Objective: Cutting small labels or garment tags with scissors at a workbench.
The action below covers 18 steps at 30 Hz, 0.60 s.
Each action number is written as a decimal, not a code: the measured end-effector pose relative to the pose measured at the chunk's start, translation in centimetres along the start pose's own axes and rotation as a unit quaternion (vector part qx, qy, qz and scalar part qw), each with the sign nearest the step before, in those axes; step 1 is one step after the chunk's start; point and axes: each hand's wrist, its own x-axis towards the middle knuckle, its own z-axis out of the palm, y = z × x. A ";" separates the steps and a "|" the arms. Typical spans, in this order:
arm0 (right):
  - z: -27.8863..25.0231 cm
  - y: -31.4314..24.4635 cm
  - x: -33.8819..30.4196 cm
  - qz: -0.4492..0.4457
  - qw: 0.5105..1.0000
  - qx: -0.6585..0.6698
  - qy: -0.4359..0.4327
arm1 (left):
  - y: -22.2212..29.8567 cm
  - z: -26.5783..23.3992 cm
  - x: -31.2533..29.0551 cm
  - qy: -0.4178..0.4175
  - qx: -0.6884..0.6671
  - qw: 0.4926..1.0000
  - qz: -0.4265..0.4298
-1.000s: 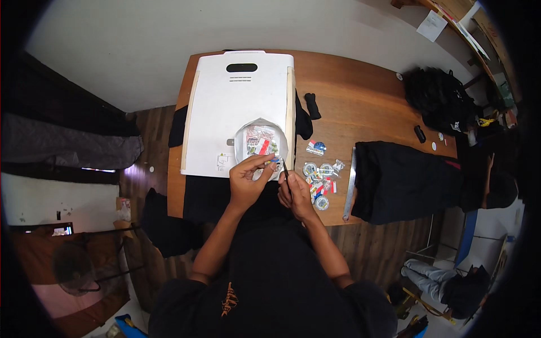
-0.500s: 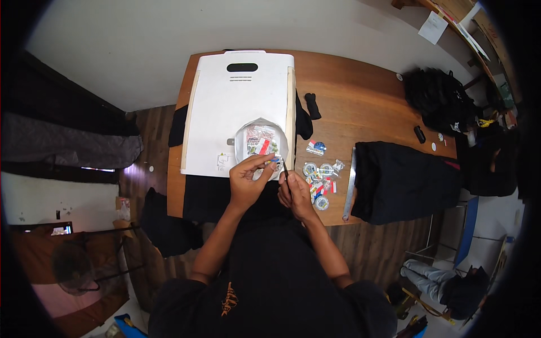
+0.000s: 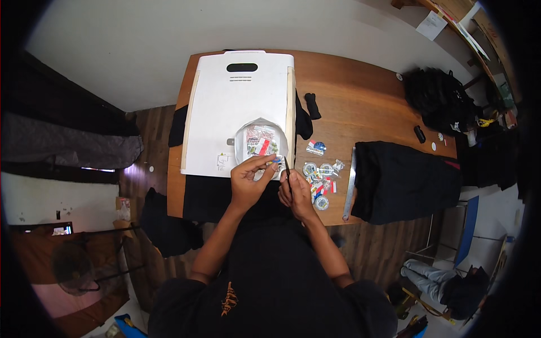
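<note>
My left hand pinches a small blue-and-white label piece between thumb and fingertips. In my right hand is a thin, dark, pointed tool, its tip pointing away from me beside the label piece. Whether the tool is tweezers or small scissors is too small to tell. Both hands hover at the near side of a round white container, in which lie loose labels and scraps in red, white and green. The container sits on a white board with a dark oval handle hole.
On the wooden table, several round and red-and-white labels lie right of my hands. Further right are a metal ruler and folded black fabric. A black bag rests at the far right. Black cloth hangs below the board.
The tool's tip has shifted slightly up and away from the label piece. My left hand has barely moved and keeps its pinch.
</note>
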 end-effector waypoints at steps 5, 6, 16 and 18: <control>0.4 -0.7 0.2 -0.005 1.000 -0.007 -0.011 | -0.1 -0.1 0.0 0.009 -0.005 1.000 0.002; 0.3 -0.5 0.1 -0.003 1.000 -0.009 -0.010 | 0.1 0.0 0.1 0.015 -0.011 1.000 0.004; -0.5 0.5 -0.3 0.019 1.000 -0.004 -0.015 | 0.4 0.1 0.1 0.012 -0.006 1.000 0.003; -0.4 0.5 -0.3 0.024 1.000 -0.001 -0.014 | 0.3 0.0 0.1 0.011 -0.007 1.000 0.004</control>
